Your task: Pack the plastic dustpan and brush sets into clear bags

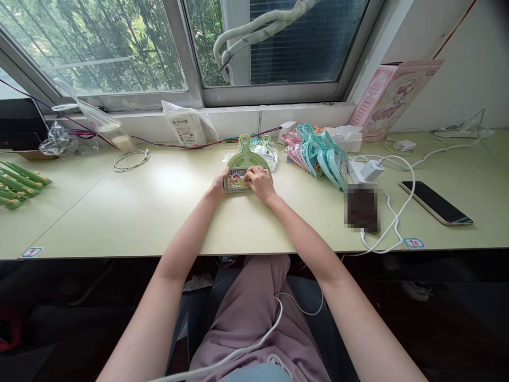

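Observation:
A small green dustpan (244,157) with a brush and a printed card lies on the pale green table (159,212), its handle toward the window. My left hand (218,185) grips its left edge, fingers curled. My right hand (260,181) presses on its front right part, fingers bent over the card. Clear plastic wrap (269,154) lies just behind it.
A pile of pink and teal dustpans (318,151) sits to the right, with a white charger (368,171), cables and a phone (436,202). Green pieces (18,185) lie at the far left. Plastic bags (186,124) and a pink box (392,98) rest near the window.

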